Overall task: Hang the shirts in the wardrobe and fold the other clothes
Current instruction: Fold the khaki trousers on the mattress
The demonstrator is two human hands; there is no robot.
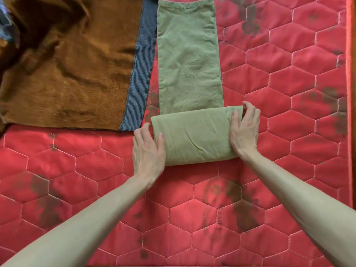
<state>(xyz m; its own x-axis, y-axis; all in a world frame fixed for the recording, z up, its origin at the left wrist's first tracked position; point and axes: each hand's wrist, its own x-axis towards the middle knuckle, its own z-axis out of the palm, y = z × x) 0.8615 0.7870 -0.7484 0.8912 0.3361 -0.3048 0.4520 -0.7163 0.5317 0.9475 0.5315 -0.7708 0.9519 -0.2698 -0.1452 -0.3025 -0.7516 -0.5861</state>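
Observation:
An olive-green garment (pixel 188 60) lies as a long narrow strip on the red quilted bed cover (pixel 289 132), stretching away from me. Its near end is folded over into a thick flat band (pixel 196 135). My left hand (pixel 148 149) grips the band's left end, thumb on top and fingers around the edge. At the band's right end, my right hand (pixel 243 128) holds on the same way, with fingertips curled over the far corner. A brown garment with a grey ribbed hem (pixel 63 70) lies spread out at the upper left, close beside the green strip.
The red cover with hexagon stitching and dark floral blotches fills the view. Its piped edge (pixel 349 93) runs down the far right. A dark shiny thing (pixel 5 26) shows at the top left corner.

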